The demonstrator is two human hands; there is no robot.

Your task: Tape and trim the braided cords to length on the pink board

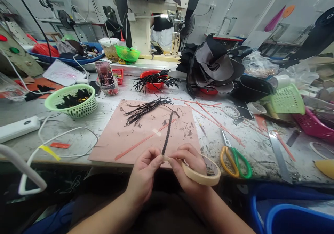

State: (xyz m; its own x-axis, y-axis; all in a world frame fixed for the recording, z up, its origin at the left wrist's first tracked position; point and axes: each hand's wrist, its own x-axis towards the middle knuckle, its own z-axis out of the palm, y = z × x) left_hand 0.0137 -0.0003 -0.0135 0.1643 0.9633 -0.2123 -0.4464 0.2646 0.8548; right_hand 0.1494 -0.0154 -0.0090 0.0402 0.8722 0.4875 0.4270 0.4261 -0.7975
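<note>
A black braided cord [167,131] runs from the pink board [106,142] down to my two hands at the board's near edge. My left hand [146,168] pinches the cord's near end between thumb and fingers. Around my right hand [189,164] hangs a roll of masking tape [205,181], and its fingers grip a short strip pulled from the roll, which meets the cord's end. Just beyond the braid, a bunch of loose black cords [146,110] lies on the board.
Scissors [231,157] with orange and green handles lie right of the board, near a steel ruler [279,157]. Left stands a green basket [71,110] of black pieces. A phone [104,74], a red bowl [153,85] of cords and a sewing machine [141,29] are farther back.
</note>
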